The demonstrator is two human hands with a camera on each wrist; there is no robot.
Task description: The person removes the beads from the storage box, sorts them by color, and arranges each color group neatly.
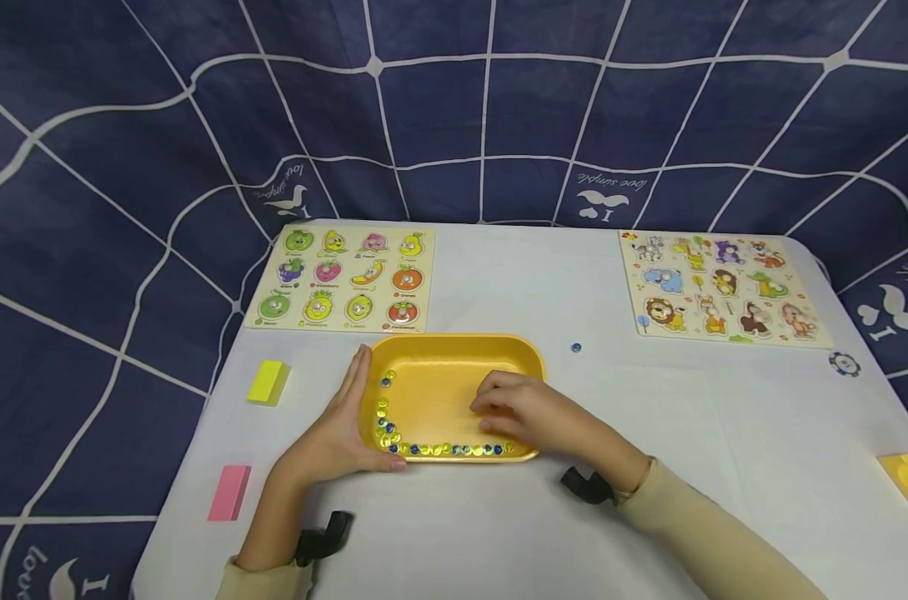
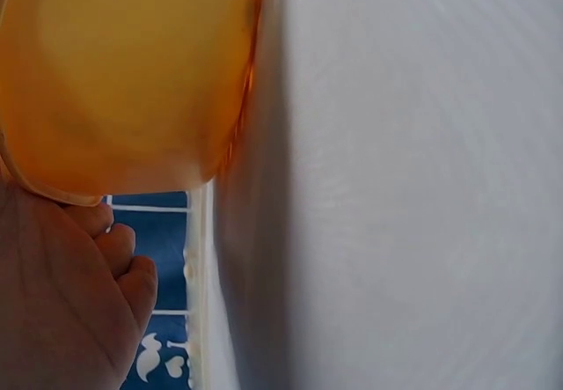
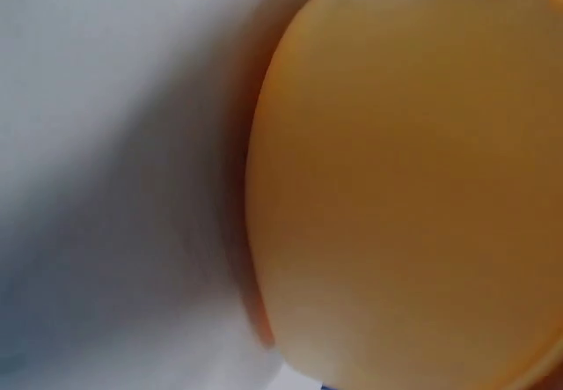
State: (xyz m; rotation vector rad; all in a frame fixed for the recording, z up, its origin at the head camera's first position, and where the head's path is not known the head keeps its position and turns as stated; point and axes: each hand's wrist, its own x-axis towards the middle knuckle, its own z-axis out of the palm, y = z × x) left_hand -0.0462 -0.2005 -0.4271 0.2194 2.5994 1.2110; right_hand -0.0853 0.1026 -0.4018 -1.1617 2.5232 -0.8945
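Note:
A yellow tray (image 1: 454, 342) lies on the white table, with small round yellow and blue button-like pieces (image 1: 442, 449) lined along its left and near walls. My left hand (image 1: 333, 433) grips the tray's near left corner. Its fingers run along the left wall and its thumb lies by the near rim. Over the right part of the tray hangs my right hand (image 1: 529, 410), fingers loosely bent, with a gap to the thumb and nothing visible between them. The left wrist view shows the tray's outer wall (image 2: 132, 82) against the left hand; the right hand is out of the right wrist view.
One blue button-like piece (image 1: 576, 347) lies right of the tray. Behind are a fruit puzzle board (image 1: 356, 292) and an animal puzzle board (image 1: 694, 287). A yellow block (image 1: 269, 382) and pink block (image 1: 229, 492) sit left; a patterned disc (image 1: 845, 363) and a notched yellow block (image 1: 907, 479), right.

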